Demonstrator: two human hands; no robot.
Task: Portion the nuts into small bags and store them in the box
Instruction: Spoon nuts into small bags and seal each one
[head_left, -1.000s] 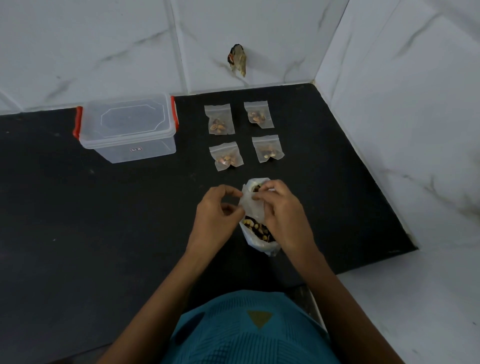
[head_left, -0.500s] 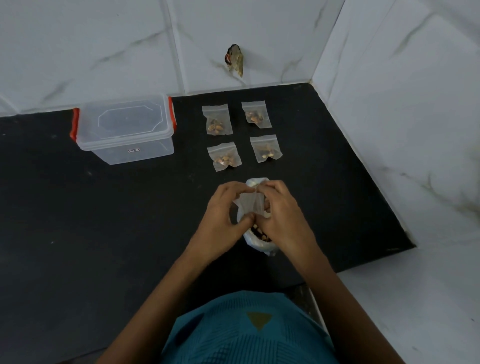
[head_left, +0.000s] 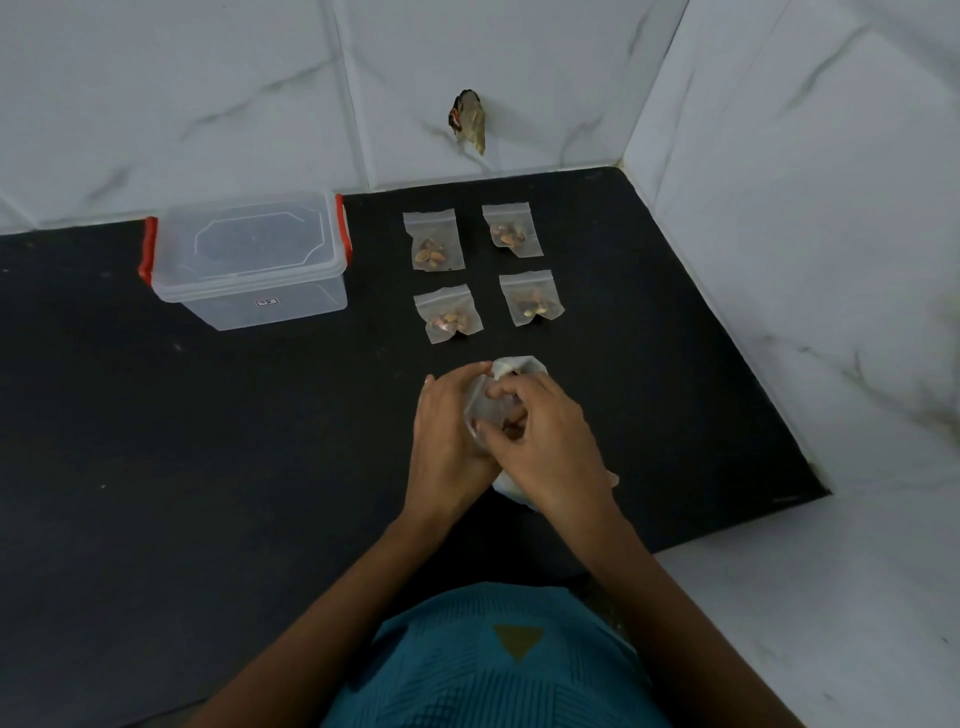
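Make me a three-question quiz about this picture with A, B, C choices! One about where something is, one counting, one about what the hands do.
1. Where is the clear box?
A. left of the filled bags
B. right of them
C. on top of them

2. How many filled bags lie on the black mat?
A. two
B. four
C. six

3. What are the left hand and right hand doing?
A. lifting the box
B. lying flat on the mat
C. holding a small bag

Answers:
1 A: the filled bags lie to the box's right.
2 B: two rows of two.
3 C: fingers of both hands grip the small bag above the big nut bag.
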